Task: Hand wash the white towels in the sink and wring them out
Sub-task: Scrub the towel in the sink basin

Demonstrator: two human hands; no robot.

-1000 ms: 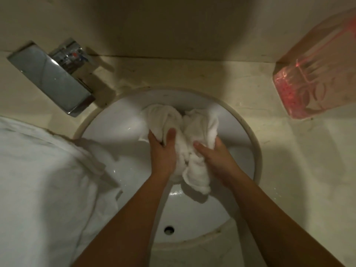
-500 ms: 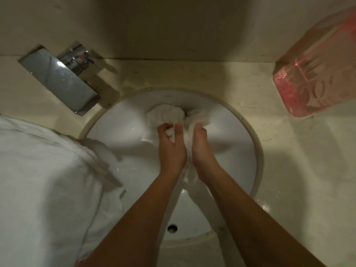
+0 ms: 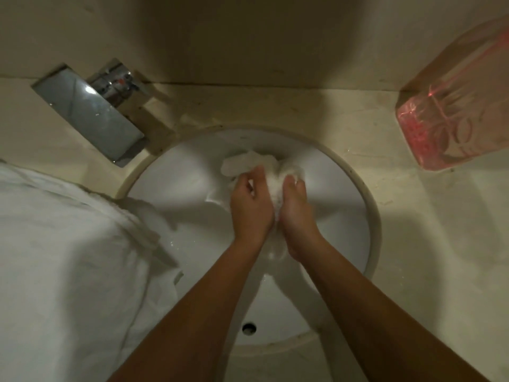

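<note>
The fingers (image 3: 254,176) of the left hand (image 3: 252,208) are curled tight over a small white towel (image 3: 271,186), and those of the right hand (image 3: 296,208) are folded round it from the other side. Both hands grip the same wad, squeezed between the palms. The hands sit side by side, nearly touching, thumbs uppermost. A crumpled lump of the towel bulges out past the fingertips towards the far wall of the bowl, and a short tail of it pokes out below the heels of the hands. Both bare forearms reach in from the near edge.

All of this is over the far half of the round white sink (image 3: 373,216), with the towel held just above its sloping side. Whether it touches the porcelain I cannot tell. Wet drops glint on the left slope of the bowl, and a small dark hole (image 3: 249,327) shows in the near wall.

A big heap of white cloth (image 3: 68,257) covers the desk (image 3: 427,244) to the left, one corner hanging over the sink's left rim into the bowl. Beyond it, at the far left, a flat chrome tap (image 3: 88,111) stands on the desk, its spout aimed at the sink. Far to the right, well apart from the bowl, a pink see-through bag (image 3: 454,106) leans near the wall
</note>
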